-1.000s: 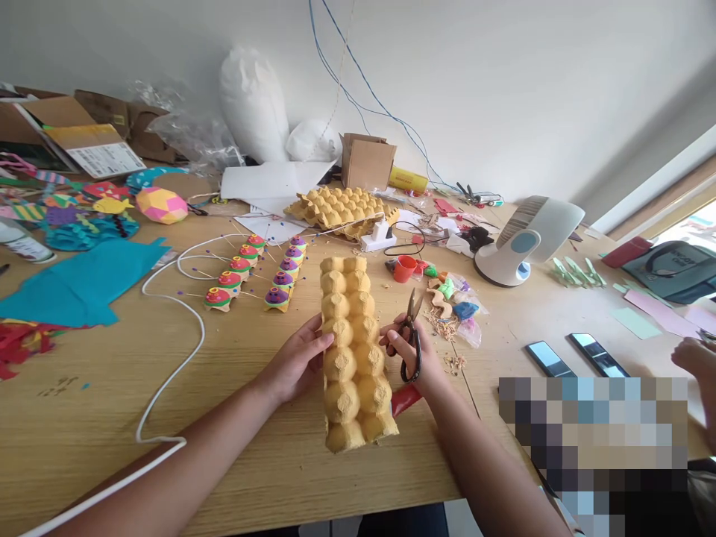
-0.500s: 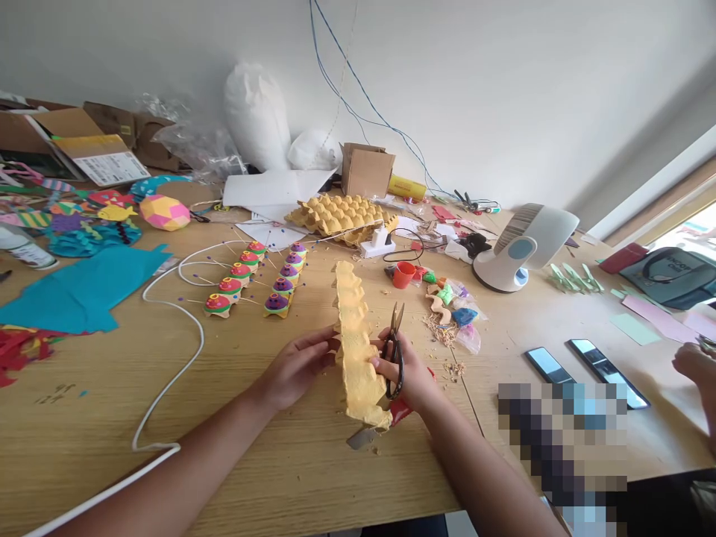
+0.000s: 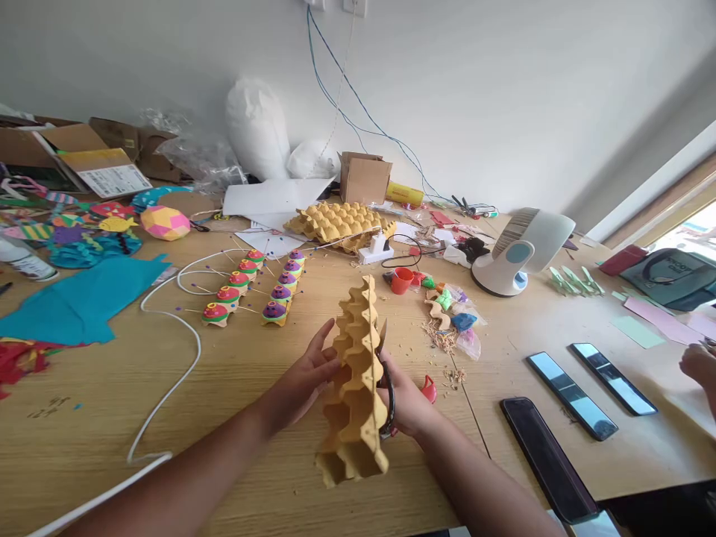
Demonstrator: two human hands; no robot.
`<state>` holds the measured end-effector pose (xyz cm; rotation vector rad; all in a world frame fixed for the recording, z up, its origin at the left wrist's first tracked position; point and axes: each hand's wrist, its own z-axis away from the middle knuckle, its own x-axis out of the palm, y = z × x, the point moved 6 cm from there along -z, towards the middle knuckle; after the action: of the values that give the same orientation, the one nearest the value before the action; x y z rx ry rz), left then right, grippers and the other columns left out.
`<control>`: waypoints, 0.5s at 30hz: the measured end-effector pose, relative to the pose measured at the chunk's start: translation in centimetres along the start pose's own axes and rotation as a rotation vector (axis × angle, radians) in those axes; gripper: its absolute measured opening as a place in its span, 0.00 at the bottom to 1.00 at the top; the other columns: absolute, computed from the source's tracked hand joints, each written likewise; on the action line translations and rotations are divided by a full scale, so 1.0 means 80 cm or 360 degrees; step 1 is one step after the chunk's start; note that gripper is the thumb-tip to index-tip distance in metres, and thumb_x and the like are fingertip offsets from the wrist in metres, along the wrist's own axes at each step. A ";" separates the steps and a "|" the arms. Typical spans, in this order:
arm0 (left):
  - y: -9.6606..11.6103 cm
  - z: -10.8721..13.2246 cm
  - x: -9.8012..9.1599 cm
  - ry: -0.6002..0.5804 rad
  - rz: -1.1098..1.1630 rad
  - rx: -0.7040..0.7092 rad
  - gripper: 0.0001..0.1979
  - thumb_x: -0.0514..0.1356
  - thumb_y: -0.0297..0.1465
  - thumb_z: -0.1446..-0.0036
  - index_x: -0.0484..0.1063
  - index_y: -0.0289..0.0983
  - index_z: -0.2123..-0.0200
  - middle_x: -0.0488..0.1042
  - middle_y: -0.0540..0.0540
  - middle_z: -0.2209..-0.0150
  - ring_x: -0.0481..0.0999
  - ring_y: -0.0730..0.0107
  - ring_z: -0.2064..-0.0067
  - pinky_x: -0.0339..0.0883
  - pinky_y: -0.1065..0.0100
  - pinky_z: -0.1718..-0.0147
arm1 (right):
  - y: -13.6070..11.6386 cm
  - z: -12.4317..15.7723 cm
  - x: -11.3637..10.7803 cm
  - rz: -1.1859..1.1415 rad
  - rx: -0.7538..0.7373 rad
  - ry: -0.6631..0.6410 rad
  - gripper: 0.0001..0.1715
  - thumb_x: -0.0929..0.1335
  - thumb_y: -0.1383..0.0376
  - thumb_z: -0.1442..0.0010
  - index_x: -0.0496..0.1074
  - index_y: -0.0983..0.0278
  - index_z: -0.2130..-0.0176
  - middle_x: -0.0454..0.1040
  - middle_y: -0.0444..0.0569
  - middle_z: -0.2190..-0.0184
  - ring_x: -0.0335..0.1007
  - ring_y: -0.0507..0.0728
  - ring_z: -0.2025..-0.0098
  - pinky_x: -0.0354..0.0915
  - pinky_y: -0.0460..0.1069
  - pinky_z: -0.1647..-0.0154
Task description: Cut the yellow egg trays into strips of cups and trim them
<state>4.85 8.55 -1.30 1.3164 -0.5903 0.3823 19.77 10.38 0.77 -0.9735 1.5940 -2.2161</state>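
A yellow pulp egg tray strip stands upright above the table, its hollow cups turned left. My right hand is closed behind its right side, with black-handled scissors in the grip; the tray hides most of the fingers. The scissors' blades point up beside the strip. My left hand is at the tray's left edge, fingers stretched apart and the tips close to the cups; whether they touch I cannot tell. A red handle lies on the table by my right hand.
Two rows of decorated egg-cup caterpillars stand left of centre. Behind lie egg trays and a power strip. A red cup, clay bags, a white fan and phones are rightward. Another person's hand shows at right.
The egg tray strip has turned from its outer side to its hollow side and its lower end has swung left. My left hand's fingers have come out from behind it and spread.
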 end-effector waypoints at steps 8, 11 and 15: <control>0.015 0.004 0.000 0.0104 0.0008 0.0047 0.46 0.73 0.39 0.42 0.55 0.54 0.26 0.73 0.41 0.34 0.80 0.52 0.42 0.77 0.58 0.50 | -0.017 -0.004 -0.016 0.0289 -0.0072 -0.0035 0.26 0.78 0.57 0.44 0.68 0.57 0.51 0.76 0.42 0.62 0.74 0.53 0.62 0.70 0.49 0.58; 0.026 0.004 -0.012 0.0266 -0.0035 0.0113 0.48 0.74 0.38 0.44 0.55 0.54 0.26 0.75 0.43 0.37 0.81 0.56 0.46 0.78 0.62 0.54 | -0.036 -0.007 -0.046 0.0778 -0.0167 0.0221 0.23 0.72 0.55 0.38 0.66 0.58 0.47 0.74 0.41 0.65 0.70 0.53 0.66 0.66 0.49 0.62; 0.034 -0.001 -0.031 0.0358 -0.0008 0.0162 0.46 0.75 0.38 0.45 0.59 0.54 0.28 0.77 0.44 0.38 0.82 0.56 0.47 0.77 0.65 0.59 | -0.065 -0.004 -0.076 0.1906 -0.0195 0.0612 0.21 0.68 0.60 0.36 0.71 0.60 0.45 0.74 0.43 0.67 0.68 0.54 0.67 0.59 0.48 0.66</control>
<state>1.32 9.39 -0.63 1.3498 -0.3827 0.5545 25.06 15.87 3.20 0.4184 1.7470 -1.4465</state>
